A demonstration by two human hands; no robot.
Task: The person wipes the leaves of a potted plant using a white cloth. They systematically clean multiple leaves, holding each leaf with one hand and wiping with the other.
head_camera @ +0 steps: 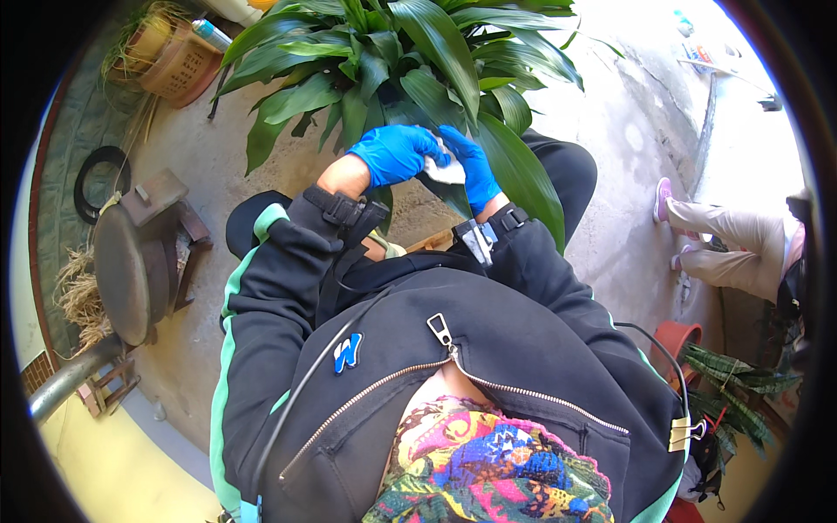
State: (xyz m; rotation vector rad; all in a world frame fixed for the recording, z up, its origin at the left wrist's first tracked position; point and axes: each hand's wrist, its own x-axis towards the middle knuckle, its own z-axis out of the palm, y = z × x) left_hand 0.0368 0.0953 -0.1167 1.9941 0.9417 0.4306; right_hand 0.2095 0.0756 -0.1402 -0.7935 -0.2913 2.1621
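Observation:
Both my hands wear blue gloves and meet in front of a large potted plant with broad green leaves [435,39]. My left hand [397,155] has its fingers closed on a crumpled white cloth or tissue [446,171]. Just to the right, my right hand [472,165] is beside the cloth, fingers extended towards the left hand; whether it grips the cloth or a leaf is hidden. A dark green leaf [450,196] passes beneath the cloth between the hands. Another long leaf [523,176] hangs just right of my right hand.
A brown flowerpot [180,68] and a spray can [211,33] are at the upper left. A round, dark stool-like object [121,274] stands at the left. A person in light trousers [739,242] is at the right, above a reddish pot [677,340] with long-leaved plants.

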